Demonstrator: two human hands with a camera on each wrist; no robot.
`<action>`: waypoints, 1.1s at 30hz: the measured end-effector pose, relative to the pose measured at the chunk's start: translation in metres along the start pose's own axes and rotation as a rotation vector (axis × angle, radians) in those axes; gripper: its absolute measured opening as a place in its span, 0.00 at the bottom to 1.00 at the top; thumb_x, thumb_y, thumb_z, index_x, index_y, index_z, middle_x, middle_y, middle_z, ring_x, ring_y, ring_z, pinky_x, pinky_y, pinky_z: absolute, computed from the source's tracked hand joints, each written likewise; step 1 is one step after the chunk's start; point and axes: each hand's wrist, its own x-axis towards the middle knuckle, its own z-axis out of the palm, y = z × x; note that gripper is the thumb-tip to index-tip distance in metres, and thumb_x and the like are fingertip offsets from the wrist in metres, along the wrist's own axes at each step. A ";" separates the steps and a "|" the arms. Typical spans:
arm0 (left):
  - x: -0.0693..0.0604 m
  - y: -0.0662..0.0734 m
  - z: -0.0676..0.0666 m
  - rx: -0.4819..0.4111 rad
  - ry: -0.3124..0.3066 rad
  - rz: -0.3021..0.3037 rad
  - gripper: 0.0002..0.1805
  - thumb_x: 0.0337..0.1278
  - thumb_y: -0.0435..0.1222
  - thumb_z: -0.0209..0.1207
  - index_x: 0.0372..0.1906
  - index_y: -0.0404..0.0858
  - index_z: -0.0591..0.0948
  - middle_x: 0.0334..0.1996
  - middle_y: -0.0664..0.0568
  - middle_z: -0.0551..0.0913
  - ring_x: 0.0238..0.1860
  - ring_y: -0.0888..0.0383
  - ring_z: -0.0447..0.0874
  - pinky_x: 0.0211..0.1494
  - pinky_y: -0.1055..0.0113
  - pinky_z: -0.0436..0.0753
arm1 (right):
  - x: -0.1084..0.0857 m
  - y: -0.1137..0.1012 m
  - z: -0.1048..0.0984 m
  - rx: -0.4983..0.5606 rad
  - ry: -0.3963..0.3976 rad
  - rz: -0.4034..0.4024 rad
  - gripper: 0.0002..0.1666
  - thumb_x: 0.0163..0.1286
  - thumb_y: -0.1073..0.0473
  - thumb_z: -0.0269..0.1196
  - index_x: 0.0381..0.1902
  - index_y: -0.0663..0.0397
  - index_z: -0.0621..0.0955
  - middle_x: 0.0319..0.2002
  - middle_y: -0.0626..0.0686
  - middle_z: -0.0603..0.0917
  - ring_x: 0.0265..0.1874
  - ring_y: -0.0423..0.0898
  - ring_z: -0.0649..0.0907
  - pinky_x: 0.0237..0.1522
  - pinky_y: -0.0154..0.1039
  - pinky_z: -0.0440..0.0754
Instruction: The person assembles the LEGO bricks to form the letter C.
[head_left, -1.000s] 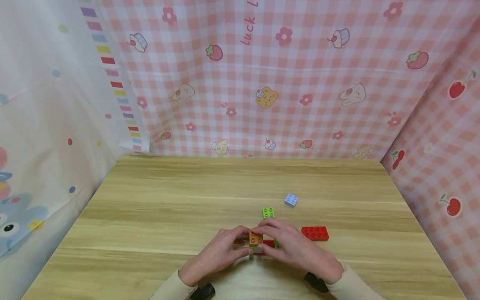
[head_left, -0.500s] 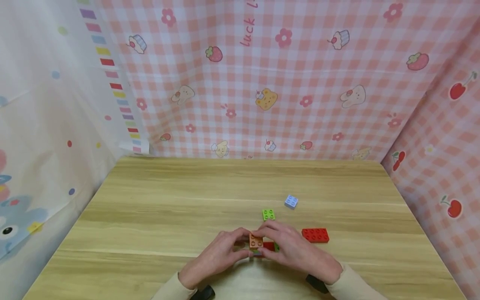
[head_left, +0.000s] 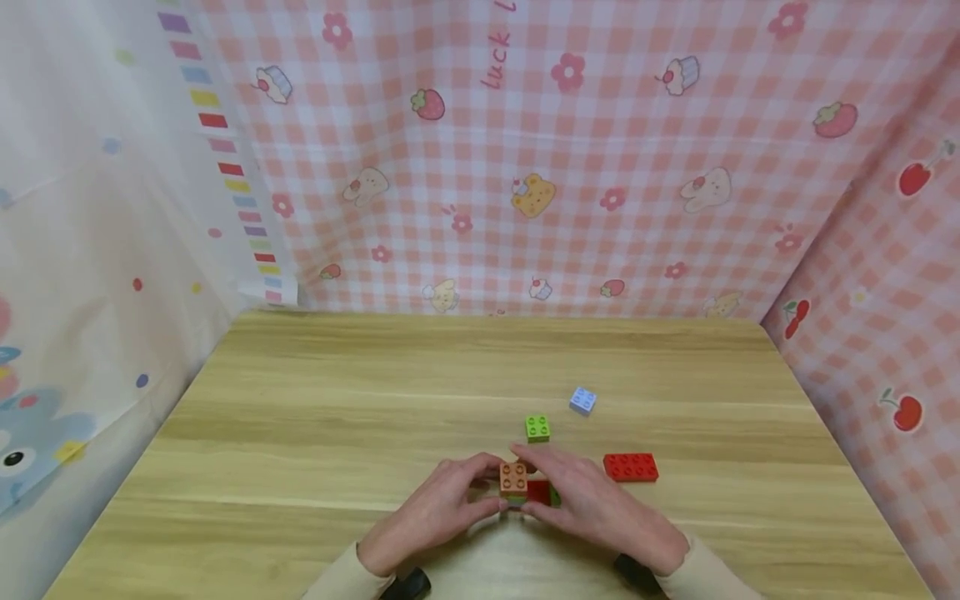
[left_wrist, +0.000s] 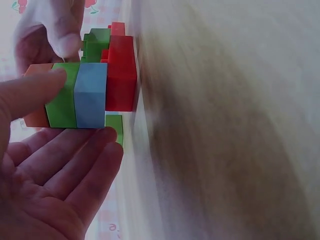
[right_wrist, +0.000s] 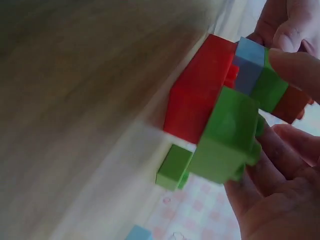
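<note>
Now the right fingers (head_left: 538, 456), spread, no longer cover the orange brick (head_left: 513, 478), while left fingers (left_wrist: 102, 175) pinch its stack (left_wrist: 69, 102)

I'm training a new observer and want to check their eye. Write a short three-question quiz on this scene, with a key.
1. True or false: the orange brick is at the bottom of the stack.
2. Which shows eight studs in the head view? A) loose green brick; B) loose red brick; C) loose blue brick.
3. Fill in: in the stack held by the left hand, a ___ brick sits directly below the orange brick.

Key: 1. False; the orange brick is on top. 2. B. 3. Green: the stacked green brick.
</note>
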 end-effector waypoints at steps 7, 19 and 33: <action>-0.001 0.005 -0.001 0.029 0.021 -0.018 0.30 0.66 0.50 0.68 0.67 0.41 0.78 0.61 0.51 0.84 0.62 0.53 0.82 0.64 0.52 0.81 | -0.016 0.007 -0.017 -0.072 0.051 0.034 0.40 0.70 0.43 0.70 0.75 0.48 0.72 0.70 0.51 0.77 0.67 0.53 0.77 0.64 0.59 0.78; 0.000 0.010 0.001 -0.026 0.174 0.139 0.21 0.66 0.44 0.69 0.60 0.42 0.83 0.57 0.57 0.85 0.58 0.58 0.83 0.63 0.54 0.81 | -0.042 0.044 -0.037 -0.254 0.195 -0.097 0.34 0.71 0.46 0.70 0.69 0.55 0.78 0.70 0.55 0.77 0.67 0.54 0.77 0.63 0.58 0.78; 0.003 0.009 0.005 -0.067 0.167 0.126 0.17 0.66 0.39 0.69 0.57 0.39 0.84 0.52 0.53 0.87 0.52 0.58 0.86 0.57 0.63 0.85 | -0.040 0.075 -0.046 -0.237 0.196 -0.022 0.32 0.72 0.49 0.70 0.67 0.60 0.79 0.70 0.60 0.76 0.69 0.61 0.75 0.64 0.62 0.76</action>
